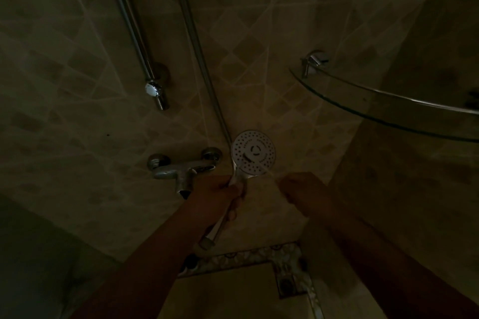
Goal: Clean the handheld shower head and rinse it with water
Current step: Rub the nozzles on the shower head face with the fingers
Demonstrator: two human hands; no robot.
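The scene is very dark. The white round shower head (pixel 253 153) faces me at centre, its spray face with many small holes towards the camera. My left hand (pixel 223 193) grips its handle just below the head. The hose (pixel 197 41) runs up from it along the tiled wall. My right hand (pixel 298 189) is to the right of the head, fingers curled; something thin and pale seems to reach from it to the head's lower right edge, but I cannot make out what it is.
A chrome mixer tap (pixel 182 168) is fixed to the wall just left of my left hand. A chrome slide rail (pixel 134 33) rises at upper left. A curved glass corner shelf (pixel 383 103) juts out at right. A floor drain (pixel 286 283) lies below.
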